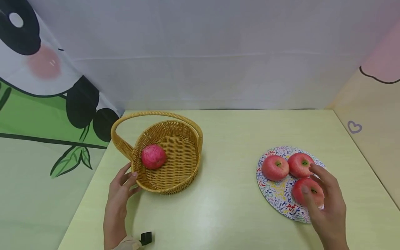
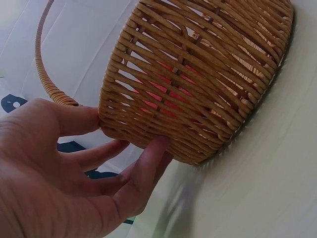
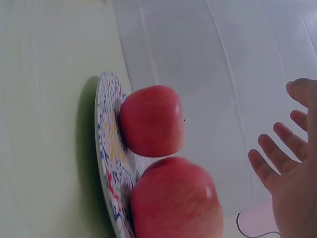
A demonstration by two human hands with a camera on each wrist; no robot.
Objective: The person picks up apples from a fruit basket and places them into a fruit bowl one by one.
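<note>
A wicker basket [image 1: 175, 177] with a tall handle stands on the table at the left, with one red apple [image 1: 153, 156] inside. My left hand [image 1: 120, 192] touches the basket's near-left side. In the left wrist view, the thumb meets the rim close to the handle's foot and other fingertips rest against the outer wall. At the right, a multicoloured patterned plate [image 1: 273, 198] bears three red apples [image 1: 275, 168]. My right hand [image 1: 328, 205] hovers over the plate's right side, thumb and fingers spread, holding nothing; it partly hides the nearest apple [image 1: 301, 191].
The pale table [image 1: 218, 201] lies between basket and plate. A white cloth wall [image 1: 212, 76] rises behind its far edge. Printed side panels stand left and right, the right one with a small heart [image 1: 354, 127]. A black object [image 1: 146, 238] sits by my left sleeve.
</note>
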